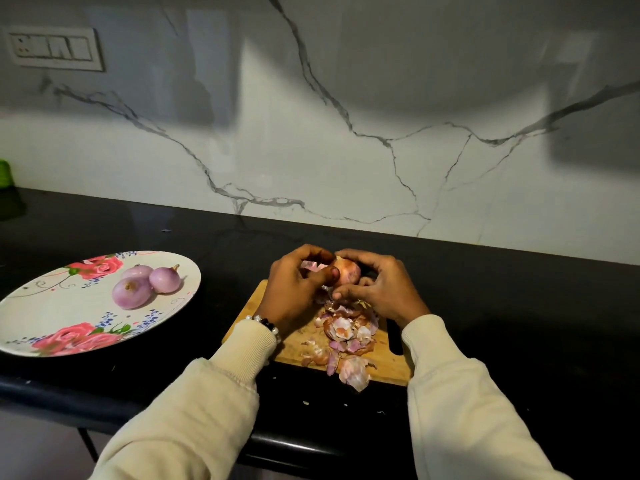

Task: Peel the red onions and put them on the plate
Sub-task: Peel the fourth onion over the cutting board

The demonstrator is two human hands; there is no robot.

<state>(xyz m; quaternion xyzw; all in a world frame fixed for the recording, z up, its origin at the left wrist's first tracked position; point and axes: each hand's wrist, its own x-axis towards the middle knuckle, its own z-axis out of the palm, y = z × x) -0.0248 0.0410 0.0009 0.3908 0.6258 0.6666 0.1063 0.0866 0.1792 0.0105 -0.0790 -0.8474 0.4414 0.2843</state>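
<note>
While both hands curl round it, the red onion (347, 271) sits above the cutting board (298, 344), left hand (294, 289) and right hand (381, 289) each grasping it. Peels (346, 332) litter the board. Three peeled onions (145, 285) lie on the floral plate (52, 306), left on the tabletop (502, 306).

We stand in a home kitchen, as shown by the black counter (485, 306) under a marble-look backsplash (346, 150) with a switch panel (53, 48), a wooden cutting board (391, 368) strewn with onion skins (346, 334), and a floral plate (52, 306).
</note>
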